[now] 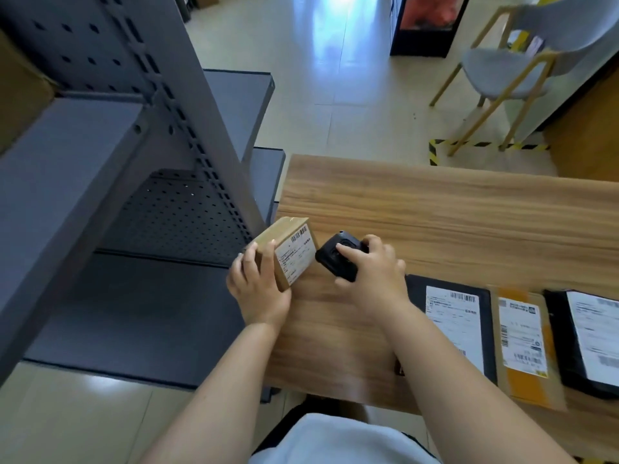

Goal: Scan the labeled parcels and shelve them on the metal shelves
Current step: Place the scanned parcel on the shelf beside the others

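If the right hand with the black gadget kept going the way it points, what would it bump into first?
Most likely the small cardboard box held by the left hand. The right hand aims the black scanner up and to the left at the box's white label, seemingly very close; depth is uncertain.

A slanted grey upright of the metal shelves rises just beside the bench's left end, walling off the perforated back panel; the lower shelf deck lies bare and open from the front. The far half of the bench is bare wood, open to a passing hand. Three flat labelled parcels crowd its near right edge. A grey chair stands well apart on open floor.
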